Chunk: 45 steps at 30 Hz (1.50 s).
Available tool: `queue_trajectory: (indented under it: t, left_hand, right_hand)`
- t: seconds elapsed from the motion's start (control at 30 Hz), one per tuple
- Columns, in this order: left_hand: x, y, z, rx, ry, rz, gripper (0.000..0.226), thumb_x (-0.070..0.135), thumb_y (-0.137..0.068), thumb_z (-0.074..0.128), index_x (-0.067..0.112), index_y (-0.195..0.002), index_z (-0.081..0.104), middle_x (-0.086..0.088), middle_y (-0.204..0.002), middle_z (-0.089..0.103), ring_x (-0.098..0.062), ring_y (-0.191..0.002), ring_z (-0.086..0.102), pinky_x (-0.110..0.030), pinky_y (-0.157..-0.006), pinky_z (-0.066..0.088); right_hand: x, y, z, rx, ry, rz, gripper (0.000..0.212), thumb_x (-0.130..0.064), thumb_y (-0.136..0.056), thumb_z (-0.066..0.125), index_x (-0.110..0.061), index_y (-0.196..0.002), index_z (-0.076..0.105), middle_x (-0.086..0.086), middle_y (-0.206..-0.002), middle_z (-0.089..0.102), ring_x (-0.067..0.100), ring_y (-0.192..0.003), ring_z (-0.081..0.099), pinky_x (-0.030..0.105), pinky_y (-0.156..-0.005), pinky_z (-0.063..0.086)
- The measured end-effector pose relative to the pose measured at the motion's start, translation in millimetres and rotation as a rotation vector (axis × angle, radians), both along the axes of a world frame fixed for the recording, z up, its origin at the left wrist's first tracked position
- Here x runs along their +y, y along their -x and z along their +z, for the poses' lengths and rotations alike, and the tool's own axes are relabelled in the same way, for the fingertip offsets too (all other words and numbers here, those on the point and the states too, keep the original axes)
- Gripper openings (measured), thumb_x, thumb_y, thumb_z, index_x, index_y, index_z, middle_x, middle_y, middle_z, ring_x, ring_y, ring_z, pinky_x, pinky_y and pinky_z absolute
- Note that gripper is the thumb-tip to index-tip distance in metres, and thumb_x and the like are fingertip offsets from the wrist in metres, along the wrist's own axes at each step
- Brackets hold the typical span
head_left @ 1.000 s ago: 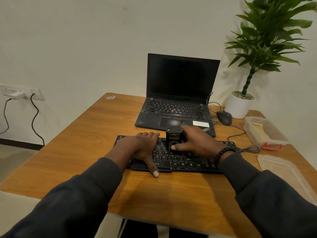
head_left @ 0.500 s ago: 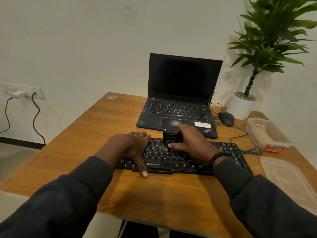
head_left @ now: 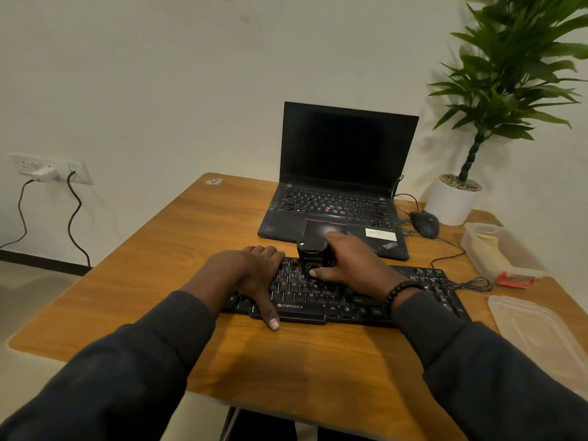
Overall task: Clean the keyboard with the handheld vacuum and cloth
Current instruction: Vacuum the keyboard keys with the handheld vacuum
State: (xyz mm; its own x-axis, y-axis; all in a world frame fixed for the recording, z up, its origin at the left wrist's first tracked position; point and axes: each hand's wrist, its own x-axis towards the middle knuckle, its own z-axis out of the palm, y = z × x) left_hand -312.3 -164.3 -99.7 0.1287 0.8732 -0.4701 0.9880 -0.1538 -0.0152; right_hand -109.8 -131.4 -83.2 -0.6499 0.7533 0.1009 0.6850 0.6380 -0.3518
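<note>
head view: black zebronics keyboard (head_left: 346, 300) is laid on the wooden desk (head_left: 178, 249), in front of the laptop (head_left: 337, 186). left hand (head_left: 251, 275) is pressed flat on its left keys, fingers spread. handheld vacuum (head_left: 313, 254) is stood upright on the top rows, gripped by the right hand (head_left: 353, 265).

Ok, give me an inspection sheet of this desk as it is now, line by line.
Surface: wooden desk, bare at left.
Job's things: black keyboard; small black handheld vacuum standing on its keys; yellow cloth in open box.
Clutter: laptop, mouse, box lid, potted plant.
Grippers: left hand flat on keyboard; right hand gripping vacuum.
Cables: keyboard cable coiled at right.
Surroundings: wall socket, two leads.
</note>
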Motion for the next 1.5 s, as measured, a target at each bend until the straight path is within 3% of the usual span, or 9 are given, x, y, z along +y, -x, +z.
queue_trajectory:
  t: [0.1, 0.27, 0.43, 0.53, 0.7, 0.87, 1.23, 1.33, 1.5]
  left_hand:
    - [0, 1, 0, 0.000, -0.001, -0.007, 0.145, 0.073, -0.052, 0.081, 0.022, -0.157, -0.004, -0.005, -0.165, 0.005, -0.033, -0.150, 0.004, -0.054, -0.121, 0.015]
    - [0, 0, 1, 0.003, 0.005, -0.004, 0.145, 0.074, -0.052, 0.081, 0.022, -0.157, -0.005, -0.004, -0.165, 0.004, -0.033, -0.150, 0.003, -0.055, -0.121, 0.016]
    - [-2, 3, 10, 0.059, 0.049, 0.012, 0.147, 0.068, -0.057, 0.083, 0.019, -0.156, -0.014, -0.004, -0.166, -0.006, -0.033, -0.151, -0.004, -0.053, -0.121, 0.011]
    - [2, 8, 10, 0.095, 0.055, 0.032, 0.143, 0.069, -0.054, 0.084, 0.021, -0.157, -0.003, -0.006, -0.164, 0.007, -0.034, -0.150, 0.006, -0.055, -0.120, 0.019]
    - [1, 7, 9, 0.111, 0.037, 0.024, 0.141, 0.069, -0.051, 0.085, 0.020, -0.157, 0.005, -0.006, -0.162, 0.015, -0.034, -0.148, 0.013, -0.055, -0.119, 0.023]
    - [-1, 8, 9, 0.104, 0.032, 0.028, 0.141, 0.069, -0.052, 0.085, 0.019, -0.157, 0.005, -0.007, -0.162, 0.013, -0.034, -0.149, 0.012, -0.054, -0.119, 0.023]
    - [1, 6, 8, 0.114, 0.034, 0.033, 0.141, 0.069, -0.051, 0.085, 0.020, -0.156, 0.005, -0.006, -0.162, 0.015, -0.033, -0.149, 0.013, -0.054, -0.118, 0.025]
    - [1, 6, 8, 0.122, 0.034, 0.029, 0.142, 0.070, -0.050, 0.084, 0.019, -0.156, 0.005, -0.006, -0.162, 0.014, -0.033, -0.149, 0.013, -0.055, -0.118, 0.025]
    - [0, 7, 7, 0.119, 0.030, 0.029, 0.141, 0.069, -0.051, 0.084, 0.018, -0.156, 0.005, -0.006, -0.162, 0.014, -0.034, -0.148, 0.014, -0.054, -0.118, 0.025]
  right_hand:
    - [-7, 2, -6, 0.049, -0.039, 0.008, 0.044, -0.031, -0.083, 0.073, -0.019, -0.122, 0.055, -0.007, -0.115, 0.056, 0.004, -0.095, 0.049, 0.018, -0.087, 0.046]
    - [-3, -13, 5, 0.092, 0.265, -0.016, 0.036, -0.036, -0.080, 0.076, -0.026, -0.107, 0.053, -0.013, -0.094, 0.060, 0.000, -0.079, 0.058, 0.011, -0.060, 0.043]
    - [-2, -14, 3, 0.187, 0.282, -0.060, 0.042, -0.038, -0.080, 0.075, -0.024, -0.113, 0.054, -0.011, -0.098, 0.064, 0.002, -0.084, 0.062, 0.018, -0.066, 0.051]
    - [-8, -7, -2, 0.159, 0.288, -0.015, 0.036, -0.036, -0.082, 0.074, -0.026, -0.109, 0.053, -0.015, -0.094, 0.059, 0.000, -0.084, 0.058, 0.012, -0.063, 0.044]
    - [1, 5, -3, 0.092, 0.032, 0.000, 0.045, -0.031, -0.083, 0.073, -0.020, -0.122, 0.053, -0.010, -0.112, 0.055, 0.003, -0.096, 0.048, 0.013, -0.080, 0.040]
    - [2, 3, -1, 0.048, 0.173, 0.041, 0.040, -0.037, -0.080, 0.076, -0.021, -0.111, 0.055, -0.016, -0.094, 0.054, -0.002, -0.082, 0.052, 0.011, -0.064, 0.039]
    - [1, 7, -11, 0.178, 0.203, -0.060, 0.044, -0.037, -0.081, 0.075, -0.019, -0.116, 0.055, -0.012, -0.101, 0.058, 0.005, -0.092, 0.058, 0.017, -0.074, 0.049]
    - [5, 2, 1, 0.095, 0.316, -0.002, 0.043, -0.039, -0.081, 0.074, -0.020, -0.114, 0.055, -0.012, -0.097, 0.063, 0.001, -0.086, 0.061, 0.014, -0.065, 0.048]
    - [7, 10, -3, 0.127, 0.201, -0.060, 0.047, -0.038, -0.081, 0.075, -0.017, -0.117, 0.055, -0.012, -0.102, 0.060, 0.002, -0.087, 0.058, 0.011, -0.063, 0.044]
